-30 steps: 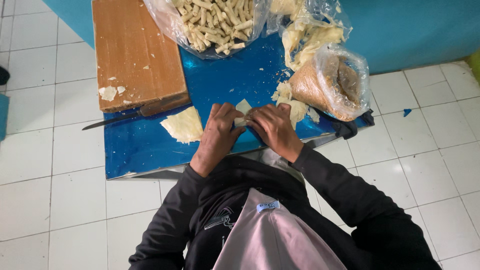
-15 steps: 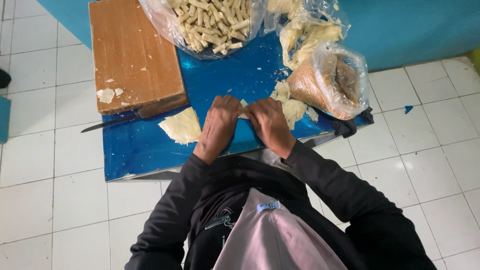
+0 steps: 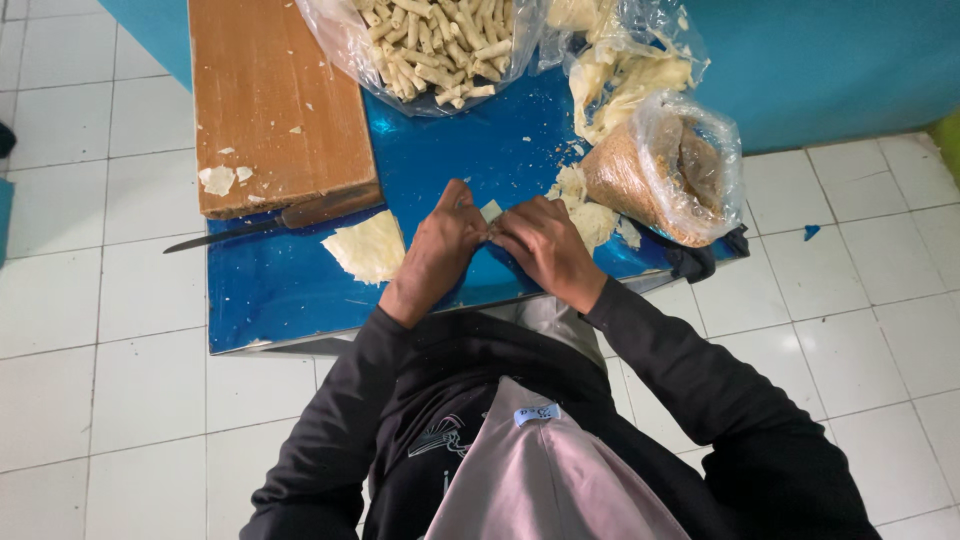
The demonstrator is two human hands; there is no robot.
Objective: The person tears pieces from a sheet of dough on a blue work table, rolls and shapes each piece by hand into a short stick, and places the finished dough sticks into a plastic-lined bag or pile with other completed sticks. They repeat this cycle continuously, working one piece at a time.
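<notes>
On the glossy blue tabletop (image 3: 300, 300), left hand (image 3: 437, 245) and right hand (image 3: 545, 245) meet, each grip pinched on a small pale dough wrapper (image 3: 491, 211). At twelve o'clock, a clear bag of finished pale rolls (image 3: 430, 45) sits well filled; at nine o'clock, a flat pale dough sheet (image 3: 368, 247) remains unrolled.

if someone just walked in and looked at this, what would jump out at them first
Probably the two hands, left hand and right hand, pinched together on a small pale wrapper piece over the shiny blue table. Next, the clear bag of pale rolled sticks at the far edge, and the knife beside the wooden board.
</notes>
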